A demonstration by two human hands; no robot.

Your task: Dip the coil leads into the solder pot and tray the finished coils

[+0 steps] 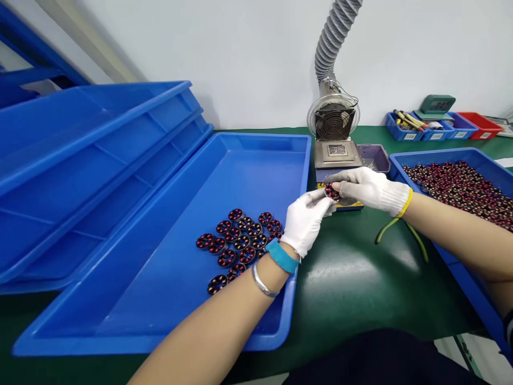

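My left hand [305,220], in a white glove, pinches a small round motor stator [331,191] with dark rim and red windings. My right hand [363,187], also gloved, has its thumb and fingers closed on the same stator from the other side. Both hands are just in front of a small metal solder pot [337,152], above its front edge. Several like stators [241,243] lie flat in the large blue tray [160,342] to the left, some hidden behind my left wrist.
A blue bin [435,156] heaped with stators stands at the right. Stacked blue trays [132,144] rise at the far left. A grey duct hose [334,40] hangs over the pot. Small bins with pens [409,125] line the back. A green strip [417,240] lies on the table.
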